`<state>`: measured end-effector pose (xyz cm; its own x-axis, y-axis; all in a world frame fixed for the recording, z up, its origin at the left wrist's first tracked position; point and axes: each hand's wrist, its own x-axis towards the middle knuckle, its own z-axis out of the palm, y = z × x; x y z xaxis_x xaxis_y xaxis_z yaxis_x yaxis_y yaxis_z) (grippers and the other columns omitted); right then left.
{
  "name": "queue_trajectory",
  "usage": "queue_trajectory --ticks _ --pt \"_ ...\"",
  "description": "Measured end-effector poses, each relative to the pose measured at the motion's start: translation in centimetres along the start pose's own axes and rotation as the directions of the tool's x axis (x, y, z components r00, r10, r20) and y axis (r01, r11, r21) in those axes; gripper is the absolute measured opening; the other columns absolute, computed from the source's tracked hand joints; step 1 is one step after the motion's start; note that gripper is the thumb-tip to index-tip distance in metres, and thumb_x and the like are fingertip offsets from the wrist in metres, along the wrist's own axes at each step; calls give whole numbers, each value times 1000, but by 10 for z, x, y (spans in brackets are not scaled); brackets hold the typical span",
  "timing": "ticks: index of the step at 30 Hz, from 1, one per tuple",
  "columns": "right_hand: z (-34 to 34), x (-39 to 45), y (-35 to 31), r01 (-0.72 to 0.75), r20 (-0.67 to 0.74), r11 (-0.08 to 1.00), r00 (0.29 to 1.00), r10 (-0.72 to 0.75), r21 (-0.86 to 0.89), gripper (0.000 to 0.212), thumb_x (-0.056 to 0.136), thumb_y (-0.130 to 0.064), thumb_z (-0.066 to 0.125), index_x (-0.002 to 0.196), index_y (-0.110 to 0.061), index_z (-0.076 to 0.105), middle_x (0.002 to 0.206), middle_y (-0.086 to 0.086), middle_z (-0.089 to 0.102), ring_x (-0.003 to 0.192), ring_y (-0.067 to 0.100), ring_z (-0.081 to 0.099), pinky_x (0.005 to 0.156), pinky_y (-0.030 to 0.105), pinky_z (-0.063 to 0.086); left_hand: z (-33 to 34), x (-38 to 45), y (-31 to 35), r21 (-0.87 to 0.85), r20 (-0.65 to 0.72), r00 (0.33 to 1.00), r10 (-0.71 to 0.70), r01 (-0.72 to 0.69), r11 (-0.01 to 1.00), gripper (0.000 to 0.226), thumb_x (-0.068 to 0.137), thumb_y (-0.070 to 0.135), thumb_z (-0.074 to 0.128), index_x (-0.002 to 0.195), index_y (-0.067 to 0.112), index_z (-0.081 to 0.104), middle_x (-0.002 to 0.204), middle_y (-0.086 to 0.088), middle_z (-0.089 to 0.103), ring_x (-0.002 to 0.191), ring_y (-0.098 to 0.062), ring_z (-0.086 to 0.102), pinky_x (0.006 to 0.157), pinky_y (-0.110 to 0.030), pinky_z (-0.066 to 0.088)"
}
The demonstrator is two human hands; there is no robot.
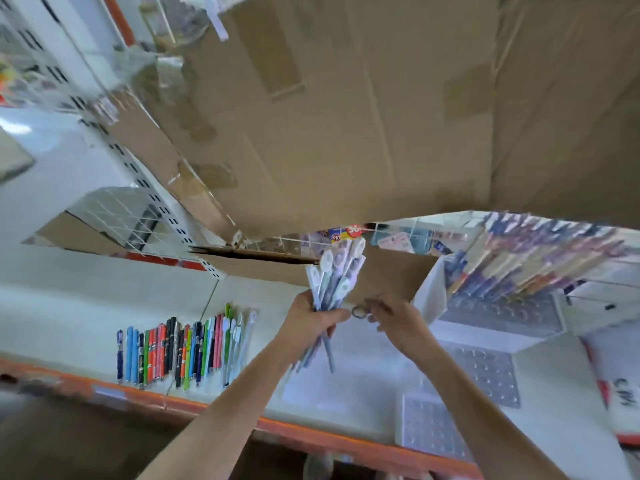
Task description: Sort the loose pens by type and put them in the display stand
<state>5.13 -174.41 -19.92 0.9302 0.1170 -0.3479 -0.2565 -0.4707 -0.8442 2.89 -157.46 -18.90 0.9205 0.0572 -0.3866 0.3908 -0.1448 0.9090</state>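
Many slim pastel plastic pens with rounded white caps [334,282] fan out of my left hand [313,322], whose fingers wrap their smooth barrels; my right hand [391,318] pinches what looks like a small ring [358,311]. Such slick barrels could slide loose and scatter onto the white tabletop [86,306]. Farther right waits the clear perforated acrylic display stand [498,317].
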Motion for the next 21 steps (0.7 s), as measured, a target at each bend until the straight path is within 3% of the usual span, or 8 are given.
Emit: queue_trajectory --ticks 3,5,7,10,14,16,18,21 --pt "-30 -18 -21 62 -30 936 998 -56 346 15 99 -19 45 110 -21 56 105 0 65 98 18 62 92 36 47 19 -7 20 2 86 993 75 -75 997 24 72 4 79 66 17 59 46 7 53 44 -12 49 49 -23 42" --pt "-46 -24 -34 82 -37 872 997 -73 484 26 94 -38 54 116 -24 56 110 -2 64 102 16 61 97 36 45 34 -12 29 40 154 981 117 -125 991 21 74 0 76 73 14 60 47 10 54 45 -8 50 48 -23 43" --pt "-56 -30 -46 94 -20 869 995 -97 485 42 85 -47 62 118 -22 54 104 -4 63 96 10 61 94 31 45 48 -17 37 113 186 974 126 -149 982 22 73 -2 74 71 13 58 49 7 55 45 -11 53 49 -25 47" --pt "-62 -37 -59 190 -57 904 982 -182 383 50 81 -25 74 118 -4 47 100 7 65 88 10 65 79 22 51 65 -22 46 170 197 967 162 -196 966 18 70 4 75 72 15 61 62 -11 64 52 -22 61 57 -35 56" --pt "-64 -42 -64 258 -182 910 961 -208 325 93 53 -30 90 127 -11 36 111 11 61 106 23 62 94 38 51 81 -21 52 258 101 957 270 -288 922 27 65 12 72 84 29 64 81 -1 72 72 -15 69 65 -39 59" --pt "-67 -44 -65 286 -215 905 950 -226 315 85 58 -21 89 123 -15 34 108 1 57 107 20 60 94 35 49 86 -21 55 274 114 949 293 -314 909 30 65 14 70 93 24 66 81 0 72 71 -14 69 63 -38 59" --pt "-71 -47 -66 271 -230 913 951 -205 304 58 70 -10 81 107 -19 37 101 1 56 100 19 60 88 31 50 87 -22 60 244 201 950 240 -286 927 29 66 10 72 94 13 67 74 -6 71 59 -21 66 58 -37 58" --pt "-74 -50 -65 261 -245 906 952 -184 333 38 79 -6 71 98 -20 41 90 2 60 86 16 62 81 29 52 77 -25 66 150 329 934 141 -199 968 18 67 6 78 82 7 67 65 -11 66 53 -23 58 56 -31 53"
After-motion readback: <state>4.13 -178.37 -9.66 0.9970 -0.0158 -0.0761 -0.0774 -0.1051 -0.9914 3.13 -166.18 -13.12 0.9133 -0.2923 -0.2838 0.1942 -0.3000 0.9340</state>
